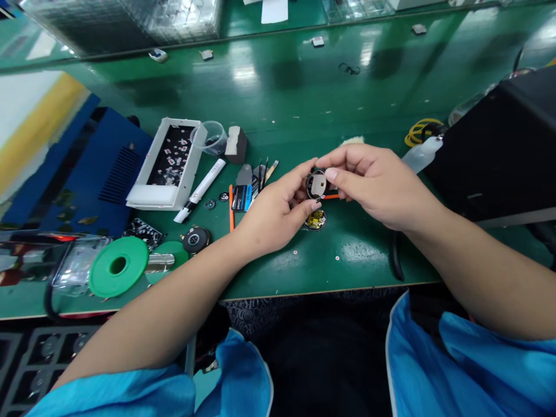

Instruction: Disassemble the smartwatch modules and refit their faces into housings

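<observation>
Currently the left hand (278, 214) is clamping its fingers on a round case (318, 186) at frame centre; the right hand (377, 184) is curling its fingers at the case's upper-right rim, can't tell if gripping. A yellow round part (315, 220) is lying just below. The tabletop (269, 272) is ending along a front edge at lower centre, leaving open room there and across upper centre. A black-and-blue card (240, 198), left of centre, is showing "Curved"; smaller print is blurring.

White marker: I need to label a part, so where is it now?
In the head view, the white marker lies on the green table, left of centre, slanting just right of the white tray.
</observation>
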The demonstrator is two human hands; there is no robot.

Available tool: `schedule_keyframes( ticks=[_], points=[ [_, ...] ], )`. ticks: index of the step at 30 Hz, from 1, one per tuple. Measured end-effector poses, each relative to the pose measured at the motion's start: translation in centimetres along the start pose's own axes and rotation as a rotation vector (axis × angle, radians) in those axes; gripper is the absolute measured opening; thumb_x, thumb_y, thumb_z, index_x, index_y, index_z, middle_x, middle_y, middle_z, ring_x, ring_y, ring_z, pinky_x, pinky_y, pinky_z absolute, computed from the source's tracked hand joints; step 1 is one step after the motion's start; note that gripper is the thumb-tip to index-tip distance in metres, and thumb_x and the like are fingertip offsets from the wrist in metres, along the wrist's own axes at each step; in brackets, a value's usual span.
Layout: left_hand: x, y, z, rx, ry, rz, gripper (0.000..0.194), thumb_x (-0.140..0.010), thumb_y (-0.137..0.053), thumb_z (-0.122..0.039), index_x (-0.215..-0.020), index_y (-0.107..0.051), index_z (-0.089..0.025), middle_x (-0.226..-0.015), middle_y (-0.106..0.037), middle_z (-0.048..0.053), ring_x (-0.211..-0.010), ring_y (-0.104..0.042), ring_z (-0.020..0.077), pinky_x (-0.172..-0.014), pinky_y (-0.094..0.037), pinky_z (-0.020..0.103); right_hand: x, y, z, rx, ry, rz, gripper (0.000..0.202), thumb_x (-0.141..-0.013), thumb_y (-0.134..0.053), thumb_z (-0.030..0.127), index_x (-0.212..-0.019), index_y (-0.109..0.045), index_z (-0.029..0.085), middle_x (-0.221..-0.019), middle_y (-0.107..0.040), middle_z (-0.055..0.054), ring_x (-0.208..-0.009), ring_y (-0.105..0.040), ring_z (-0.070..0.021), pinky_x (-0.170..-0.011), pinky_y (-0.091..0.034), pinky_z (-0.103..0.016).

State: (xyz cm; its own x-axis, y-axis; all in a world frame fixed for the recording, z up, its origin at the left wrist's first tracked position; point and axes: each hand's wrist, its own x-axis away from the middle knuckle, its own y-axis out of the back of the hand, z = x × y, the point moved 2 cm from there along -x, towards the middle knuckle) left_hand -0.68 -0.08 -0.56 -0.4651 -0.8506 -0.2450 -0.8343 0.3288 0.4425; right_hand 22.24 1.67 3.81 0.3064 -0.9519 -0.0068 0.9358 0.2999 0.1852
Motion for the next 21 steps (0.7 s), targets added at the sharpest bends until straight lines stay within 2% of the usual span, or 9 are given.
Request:
schedule_keyframes(
  ticks=[4,10,14,17,21],
  points=[
    [-0.1,-0.2,0.1,-0.007,-0.014,-0.034,0.074,-0.105,-0.076,-0.017,-0.177,-0.068,-0.033,-0.113,-0.083,0.006,-0.089,-0.078,0.0234,-0.084,-0.074,0.041,0.0,0.1,0.1,0.038,0.011,0.023,0.018,-0.104,-0.082,0.026,-0.12,-0.091,0.024,-0.107,-0.087,-0.006,-0.092,-0.078,-0.0213,-0.09,-0.071,-0.04],
    [0.0,-0.3,0.0,-0.001,0.005,-0.051,0.072,-0.103,-0.078,-0.016,-0.173,-0.069,-0.031,-0.114,-0.085,0.006,-0.089,-0.08,0.023,-0.082,-0.074,0.039,0.0,0.2,0.0,0.064,0.024,0.022,0.019,-0.105,-0.082,0.028,-0.122,-0.09,0.024,-0.109,-0.088,-0.006,-0.094,-0.078,-0.0221,-0.089,-0.07,-0.04],
    [-0.3,-0.5,-0.3,0.095,0.071,-0.099,0.058,-0.102,-0.082,-0.017,-0.158,-0.07,-0.027,-0.118,-0.086,0.008,-0.095,-0.084,0.022,-0.081,-0.072,0.034,0.1,-0.1,0.1,0.028,0.004,0.036,0.022,-0.104,-0.082,0.026,-0.125,-0.088,0.024,-0.107,-0.088,-0.005,-0.094,-0.079,-0.0222,-0.09,-0.07,-0.04],
    [-0.6,-0.5,-0.6,0.244,0.105,-0.174,0.049,-0.101,-0.093,-0.029,-0.14,-0.064,-0.027,-0.112,-0.087,0.005,-0.097,-0.086,0.021,-0.081,-0.072,0.031,0.3,-0.6,0.3,-0.028,0.008,0.127,0.023,-0.102,-0.084,0.026,-0.125,-0.087,0.023,-0.112,-0.088,-0.006,-0.102,-0.082,-0.0236,-0.094,-0.071,-0.041],
    [-1.0,-0.3,-1.1,0.349,0.183,-0.208,0.065,-0.091,-0.109,-0.06,-0.119,-0.06,-0.028,-0.101,-0.086,0.002,-0.079,-0.083,0.0175,-0.069,-0.07,0.03,0.7,-0.9,0.7,0.077,0.065,0.157,0.022,-0.101,-0.086,0.033,-0.121,-0.089,0.023,-0.107,-0.088,-0.005,-0.093,-0.078,-0.0222,-0.085,-0.066,-0.038]
  ],
)
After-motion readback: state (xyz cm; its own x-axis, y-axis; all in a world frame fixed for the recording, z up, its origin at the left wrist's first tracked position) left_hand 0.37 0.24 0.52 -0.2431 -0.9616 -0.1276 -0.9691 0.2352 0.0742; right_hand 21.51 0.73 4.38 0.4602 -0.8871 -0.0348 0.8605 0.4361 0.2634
